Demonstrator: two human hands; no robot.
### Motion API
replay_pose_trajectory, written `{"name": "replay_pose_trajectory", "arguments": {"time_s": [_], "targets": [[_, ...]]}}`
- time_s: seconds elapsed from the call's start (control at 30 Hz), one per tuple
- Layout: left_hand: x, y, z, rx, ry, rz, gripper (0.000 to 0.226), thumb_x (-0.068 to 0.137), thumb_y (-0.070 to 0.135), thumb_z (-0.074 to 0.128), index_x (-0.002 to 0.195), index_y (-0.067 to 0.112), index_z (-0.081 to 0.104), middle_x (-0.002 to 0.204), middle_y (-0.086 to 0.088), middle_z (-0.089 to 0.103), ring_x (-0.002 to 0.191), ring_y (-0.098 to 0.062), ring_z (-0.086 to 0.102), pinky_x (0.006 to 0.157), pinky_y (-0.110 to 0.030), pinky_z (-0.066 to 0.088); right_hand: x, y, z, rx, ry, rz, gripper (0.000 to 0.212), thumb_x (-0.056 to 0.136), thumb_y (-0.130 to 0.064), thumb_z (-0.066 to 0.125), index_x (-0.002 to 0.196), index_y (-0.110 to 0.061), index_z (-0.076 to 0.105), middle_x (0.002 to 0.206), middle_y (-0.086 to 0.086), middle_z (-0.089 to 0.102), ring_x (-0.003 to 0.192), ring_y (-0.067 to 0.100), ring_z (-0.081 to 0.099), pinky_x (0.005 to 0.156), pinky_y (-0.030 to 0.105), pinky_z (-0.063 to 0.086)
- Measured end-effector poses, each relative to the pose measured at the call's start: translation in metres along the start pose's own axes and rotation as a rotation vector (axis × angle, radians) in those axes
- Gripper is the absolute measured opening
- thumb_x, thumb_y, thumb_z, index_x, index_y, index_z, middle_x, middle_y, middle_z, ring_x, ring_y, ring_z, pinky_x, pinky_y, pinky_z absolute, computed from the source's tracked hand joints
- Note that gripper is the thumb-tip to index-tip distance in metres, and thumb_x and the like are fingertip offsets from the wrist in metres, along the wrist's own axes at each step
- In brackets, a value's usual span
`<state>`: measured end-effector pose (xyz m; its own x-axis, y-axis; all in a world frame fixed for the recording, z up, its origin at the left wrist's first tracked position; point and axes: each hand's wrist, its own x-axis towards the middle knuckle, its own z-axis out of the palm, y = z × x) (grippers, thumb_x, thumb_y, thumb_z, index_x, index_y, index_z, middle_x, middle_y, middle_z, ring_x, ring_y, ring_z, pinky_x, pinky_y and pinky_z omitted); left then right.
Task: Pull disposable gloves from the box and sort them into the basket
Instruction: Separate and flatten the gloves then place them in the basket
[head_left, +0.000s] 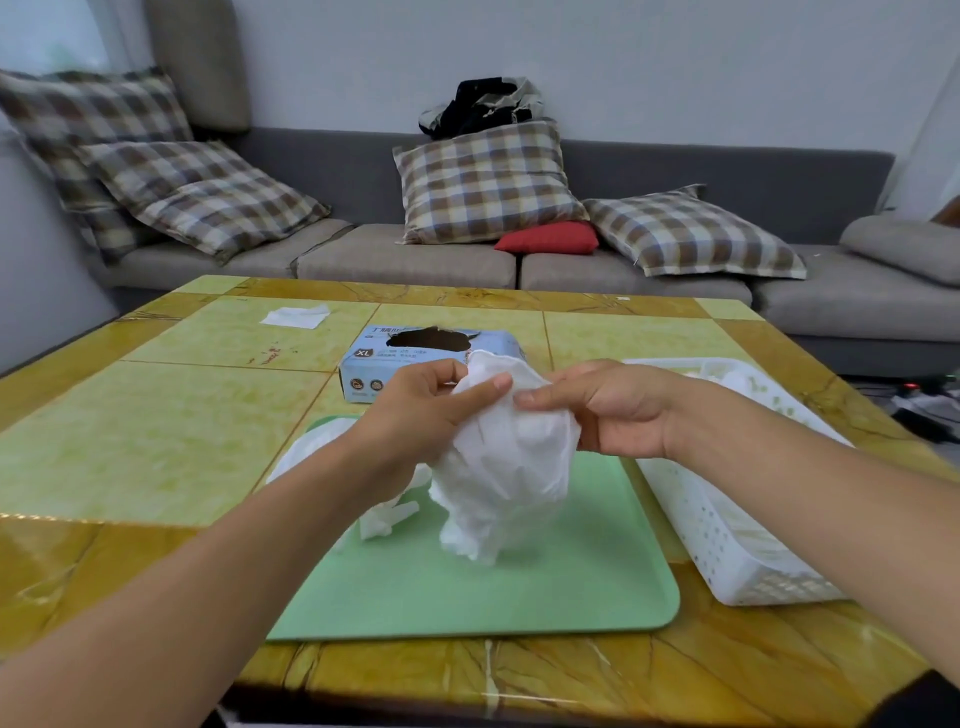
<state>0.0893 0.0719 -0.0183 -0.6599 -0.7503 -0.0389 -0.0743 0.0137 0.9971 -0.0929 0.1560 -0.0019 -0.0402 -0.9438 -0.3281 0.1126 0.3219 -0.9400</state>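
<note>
Gloves (506, 457), white and crumpled into one loose bunch, are held up above the green tray (545, 587) by both hands. The upper edge of the bunch is pinched by the left hand (421, 410) between thumb and curled fingers, and the right side of the same edge is gripped by the right hand (608, 410), whose thumb is laid along the material. The lower part of the bunch hangs free over the middle of the tray; whether its tip touches the tray surface cannot be told. More white gloves (384, 514) are seen lying on the left part of the tray, partly hidden under the left forearm. The glove box (384, 358), light blue and marked XL, is placed flat on the table (156, 431) just behind the hands, its torn top opening dark. The white perforated basket (717, 540) is set to the right of the tray, close beside its edge, and pale material is glimpsed inside it behind the right wrist. A white tissue (296, 316) is left near the far left part of the yellow tiled table. A grey sofa (405, 260) with checked cushions (488, 182) and a red cushion (548, 239) is seen beyond the table.
</note>
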Motion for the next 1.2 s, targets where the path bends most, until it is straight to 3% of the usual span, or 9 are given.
{"name": "replay_pose_trajectory", "arguments": {"time_s": [0.17, 0.37, 0.47, 0.67, 0.77, 0.87, 0.97, 1.1, 1.2], "targets": [[0.008, 0.006, -0.014, 0.008, -0.205, -0.170, 0.042, 0.066, 0.040, 0.078, 0.096, 0.011, 0.068, 0.077, -0.005, 0.071, 0.055, -0.014, 0.061, 0.047, -0.021, 0.047, 0.008, -0.001, -0.013, 0.103, 0.025, -0.023, 0.048, 0.084, -0.019, 0.066, 0.130, -0.004, 0.064, 0.122, 0.012, 0.070, 0.097, 0.020, 0.071, 0.082, 0.030, 0.061], [0.032, -0.008, -0.021, 0.029, -0.247, -0.379, 0.045, 0.073, 0.030, 0.081, 0.110, 0.005, 0.072, 0.108, -0.010, 0.076, 0.088, -0.020, 0.070, 0.083, -0.032, 0.059, 0.029, 0.008, -0.030, -0.017, 0.193, -0.019, 0.035, 0.100, -0.012, 0.056, 0.134, -0.004, 0.060, 0.110, 0.009, 0.068, 0.091, 0.021, 0.064, 0.085, 0.034, 0.052], [0.045, -0.005, -0.017, 0.146, -0.001, -0.073, 0.017, 0.085, 0.028, 0.078, 0.094, 0.014, 0.076, 0.094, -0.004, 0.076, 0.078, -0.018, 0.065, 0.076, -0.032, 0.050, 0.031, -0.005, -0.029, -0.018, 0.289, -0.228, 0.026, 0.104, -0.010, 0.050, 0.127, -0.008, 0.063, 0.101, 0.009, 0.069, 0.083, 0.021, 0.062, 0.070, 0.030, 0.052], [0.034, 0.015, -0.011, 0.284, 0.125, 0.542, 0.010, 0.088, 0.014, 0.076, 0.097, 0.010, 0.079, 0.086, 0.011, 0.078, 0.070, 0.003, 0.069, 0.070, -0.009, 0.050, -0.010, -0.036, -0.023, -0.328, 0.344, -0.694, 0.032, 0.100, -0.001, 0.054, 0.124, -0.019, 0.066, 0.116, -0.002, 0.072, 0.104, 0.015, 0.068, 0.090, 0.031, 0.056], [0.032, -0.010, -0.023, 0.555, -0.059, 0.459, 0.012, 0.081, 0.012, 0.082, 0.081, 0.022, 0.076, 0.072, 0.025, 0.072, 0.066, 0.010, 0.063, 0.072, -0.007, 0.046, -0.019, -0.018, -0.028, -0.708, 0.202, -0.578, 0.038, 0.094, 0.005, 0.060, 0.119, -0.021, 0.071, 0.114, -0.005, 0.073, 0.100, 0.007, 0.066, 0.083, 0.020, 0.051], [0.029, -0.040, -0.031, 0.931, -0.448, 0.263, 0.017, 0.079, 0.014, 0.085, 0.090, 0.026, 0.079, 0.080, 0.027, 0.071, 0.078, 0.014, 0.064, 0.075, -0.005, 0.044, -0.012, 0.017, -0.026, -0.982, -0.172, -0.208, 0.033, 0.093, -0.010, 0.069, 0.123, -0.026, 0.070, 0.105, 0.013, 0.070, 0.078, 0.029, 0.058, 0.078, 0.033, 0.044], [0.026, -0.052, -0.032, 1.077, -0.683, 0.201, 0.022, 0.081, 0.021, 0.083, 0.099, 0.033, 0.078, 0.104, 0.022, 0.072, 0.101, 0.006, 0.063, 0.084, -0.008, 0.042, -0.015, 0.035, -0.021, -1.049, -0.441, 0.153, 0.033, 0.093, -0.025, 0.073, 0.126, -0.026, 0.070, 0.119, -0.002, 0.072, 0.111, 0.018, 0.067, 0.102, 0.038, 0.051], [0.027, -0.046, -0.032, 1.069, -0.591, 0.248, 0.018, 0.085, 0.035, 0.079, 0.103, 0.036, 0.076, 0.105, 0.025, 0.070, 0.101, 0.007, 0.060, 0.087, -0.015, 0.047, -0.014, 0.033, -0.025, -1.069, -0.155, -0.063, 0.025, 0.089, -0.025, 0.077, 0.114, -0.021, 0.076, 0.107, -0.010, 0.075, 0.099, 0.007, 0.068, 0.091, 0.029, 0.054], [0.028, -0.051, -0.031, 1.229, -0.475, 0.285, 0.028, 0.082, 0.046, 0.079, 0.108, 0.038, 0.072, 0.108, 0.021, 0.063, 0.101, 0.002, 0.053, 0.093, -0.025, 0.046, -0.004, 0.045, -0.022, -1.407, -0.015, -0.037, 0.066, 0.081, -0.044, 0.082, 0.139, -0.027, 0.056, 0.133, -0.012, 0.058, 0.121, 0.011, 0.054, 0.098, 0.026, 0.046]]}}
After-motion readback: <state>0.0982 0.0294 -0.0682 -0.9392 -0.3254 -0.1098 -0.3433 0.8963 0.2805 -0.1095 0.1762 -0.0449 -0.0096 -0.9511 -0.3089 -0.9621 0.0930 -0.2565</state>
